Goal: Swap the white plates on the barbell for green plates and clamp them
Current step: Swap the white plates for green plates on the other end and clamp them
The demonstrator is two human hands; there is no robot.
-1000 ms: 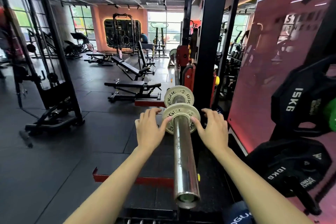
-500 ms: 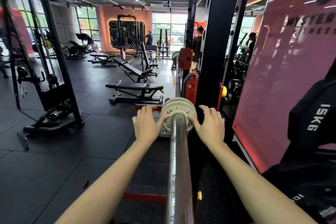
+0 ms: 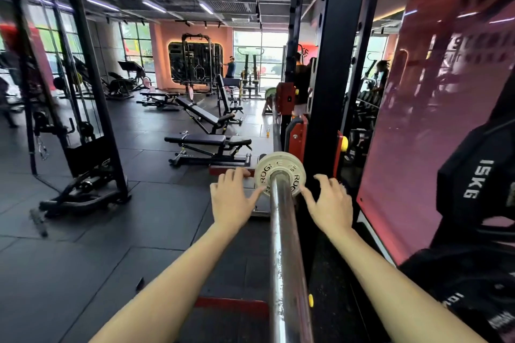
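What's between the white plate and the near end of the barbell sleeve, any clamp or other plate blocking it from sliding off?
Nothing visible. The white plate sits on the sleeve, and the bare steel runs clear toward the camera. The left hand and right hand flank the plate, fingertips at its rim. The sleeve's end lies outside the frame.

The small white plate [image 3: 280, 172] on the barbell sleeve carries raised dark lettering around its face: "ROGUE" runs up the left side, and the letters "ROG" show on the right before the bar hides the rest; tiny figures near the top are too blurred to read. At the right edge, a black plate [image 3: 473, 175] stored on the rack is marked "15KG" in white, reading sideways. Mirrored lettering on the red wall panel [image 3: 446, 92] is illegible.
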